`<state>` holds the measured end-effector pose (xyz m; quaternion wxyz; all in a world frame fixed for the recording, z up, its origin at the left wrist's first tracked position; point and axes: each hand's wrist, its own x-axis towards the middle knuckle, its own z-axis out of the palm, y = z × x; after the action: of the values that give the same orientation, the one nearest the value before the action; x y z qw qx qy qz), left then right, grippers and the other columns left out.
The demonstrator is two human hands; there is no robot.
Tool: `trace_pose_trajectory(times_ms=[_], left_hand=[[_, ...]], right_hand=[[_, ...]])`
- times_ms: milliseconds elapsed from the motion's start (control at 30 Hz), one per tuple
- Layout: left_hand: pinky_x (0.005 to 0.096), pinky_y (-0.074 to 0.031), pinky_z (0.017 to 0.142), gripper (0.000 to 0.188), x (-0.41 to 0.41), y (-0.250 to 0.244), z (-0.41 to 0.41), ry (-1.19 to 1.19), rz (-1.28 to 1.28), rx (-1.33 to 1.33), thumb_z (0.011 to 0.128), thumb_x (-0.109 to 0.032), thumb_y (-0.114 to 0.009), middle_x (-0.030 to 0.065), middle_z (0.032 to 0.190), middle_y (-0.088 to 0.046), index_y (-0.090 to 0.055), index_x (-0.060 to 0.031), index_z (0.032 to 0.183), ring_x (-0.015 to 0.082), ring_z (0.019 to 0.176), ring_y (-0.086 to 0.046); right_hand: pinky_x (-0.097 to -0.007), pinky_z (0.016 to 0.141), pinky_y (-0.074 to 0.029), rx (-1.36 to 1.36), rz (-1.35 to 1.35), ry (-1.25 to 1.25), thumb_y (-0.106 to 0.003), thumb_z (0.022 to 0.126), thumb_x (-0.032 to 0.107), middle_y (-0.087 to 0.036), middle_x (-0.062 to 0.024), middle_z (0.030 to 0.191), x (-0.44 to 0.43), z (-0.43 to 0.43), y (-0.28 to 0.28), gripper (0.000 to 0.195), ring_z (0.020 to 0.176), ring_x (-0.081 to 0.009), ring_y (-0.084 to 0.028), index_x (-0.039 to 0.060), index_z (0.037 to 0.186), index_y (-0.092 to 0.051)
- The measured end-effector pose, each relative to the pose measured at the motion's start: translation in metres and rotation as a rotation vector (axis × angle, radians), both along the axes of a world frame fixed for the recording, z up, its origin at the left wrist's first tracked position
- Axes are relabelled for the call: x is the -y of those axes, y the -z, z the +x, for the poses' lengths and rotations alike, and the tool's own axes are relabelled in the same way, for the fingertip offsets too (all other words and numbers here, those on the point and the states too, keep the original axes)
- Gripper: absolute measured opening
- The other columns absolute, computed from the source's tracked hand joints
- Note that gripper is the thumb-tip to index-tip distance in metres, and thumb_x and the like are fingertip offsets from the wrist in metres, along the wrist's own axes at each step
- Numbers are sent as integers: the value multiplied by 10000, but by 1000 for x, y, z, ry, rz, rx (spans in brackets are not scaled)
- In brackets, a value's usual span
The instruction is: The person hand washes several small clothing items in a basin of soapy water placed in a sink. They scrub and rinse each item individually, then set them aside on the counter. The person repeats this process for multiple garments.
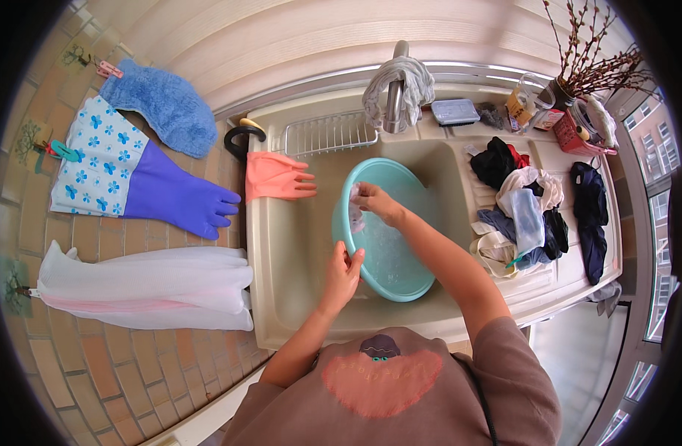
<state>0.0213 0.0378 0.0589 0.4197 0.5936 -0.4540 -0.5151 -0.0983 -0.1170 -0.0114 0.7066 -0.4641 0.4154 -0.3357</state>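
A light-green plastic basin (338, 224) rests tilted inside the beige utility sink (290, 262), with cloudy, sudsy water (394, 259) in it. My left hand (342, 276) grips the basin's near-left rim, thumb up on the edge. Inside the basin, at its far-left wall, my right hand (381, 205) pinches a small pale pink cloth (356, 218). Part of that cloth hangs down along the wall, and my fingers hide its top. Beyond the basin stands a metal tap (395, 108) with a whitish cloth (421, 75) wrapped around it.
Mixed clothes (522, 206) and a dark garment (590, 217) lie on the right washboard. A wire rack (331, 134), soap box (455, 112) and red basket (578, 131) line the back. A coral rubber glove (276, 175) hangs over the left rim; a purple glove (176, 189) hangs beside it.
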Motion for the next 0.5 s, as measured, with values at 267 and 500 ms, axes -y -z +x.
trace_pose_trajectory(times_ms=[267, 500], left_hand=[[283, -277, 394, 310, 14, 4, -10, 5, -239, 216, 881, -165, -595, 21, 513, -390, -370, -51, 702, 75, 456, -348], [292, -262, 395, 391, 31, -13, -44, -39, -386, 330, 837, -109, -627, 40, 460, -322, -319, -42, 606, 111, 407, -293]], right_hand=[[-350, 747, -479, -706, -391, 49, -593, 800, 155, -630, -90, 896, 52, -87, 9, 220, 790, -263, -614, 45, 990, -579], [-383, 776, -472, -1198, -887, -107, -649, 723, 140, -545, -100, 996, 0, -162, -76, 208, 935, -283, -569, 59, 905, -590]])
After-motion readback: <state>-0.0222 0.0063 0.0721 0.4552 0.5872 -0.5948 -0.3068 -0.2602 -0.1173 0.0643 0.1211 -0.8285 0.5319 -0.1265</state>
